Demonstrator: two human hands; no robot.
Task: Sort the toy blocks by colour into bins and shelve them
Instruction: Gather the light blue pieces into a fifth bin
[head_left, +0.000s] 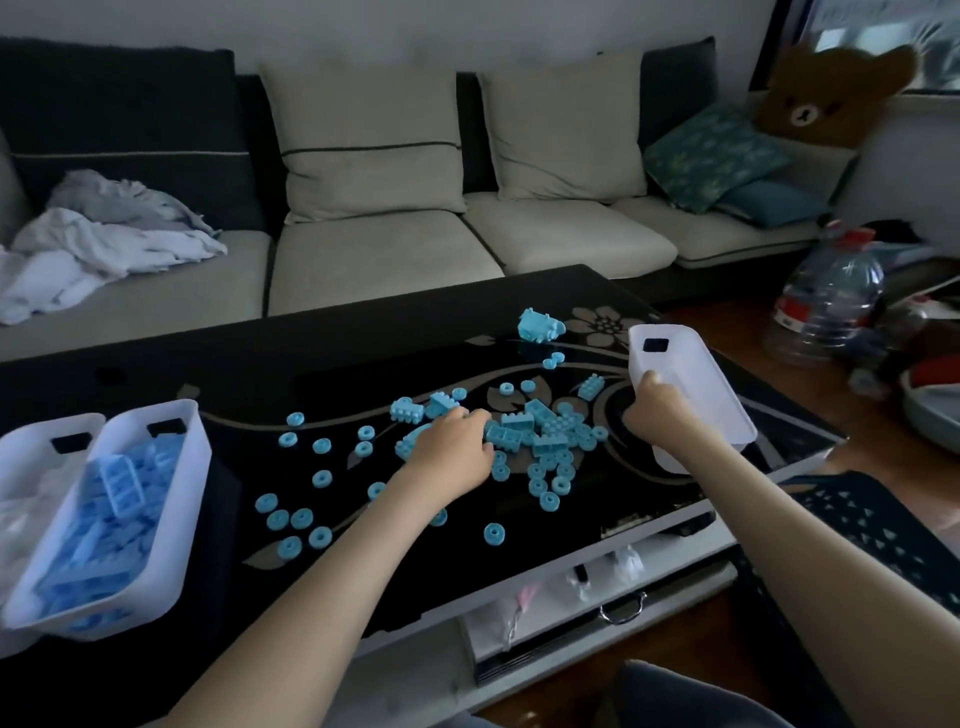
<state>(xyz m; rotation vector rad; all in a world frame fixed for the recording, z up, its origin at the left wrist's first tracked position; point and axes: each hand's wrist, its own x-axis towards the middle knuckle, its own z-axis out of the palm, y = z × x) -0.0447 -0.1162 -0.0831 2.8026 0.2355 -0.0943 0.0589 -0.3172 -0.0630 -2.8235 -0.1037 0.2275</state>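
1. The left hand (457, 441) is down in the heap of blue blocks (540, 431) mid-surface. Its fingers are bent over the bricks, but its back faces the camera, so I cannot tell whether they have pinched one or are only raking.
2. The right hand (658, 413) has its fingers curled over the long rim of the white bin (696, 374). It shows nothing inside and sits at the right edge of the surface (311, 364), just beside the heap. My read is that it is held to stop it sliding while blocks go in.
3. That bin is near the pile for good reason: it makes a short trip for each handful.
4. At far left, the full bin (195, 488) is already heaped with blue pieces. A second bin (31, 457) touches its side, its contents pale and unclear.
5. Loose blue rings (322, 478) lie scattered nearer the person, well apart from the heap. They will likely need gathering after the bricks.
6. No bin is shelved yet, so sorting is still in hand.
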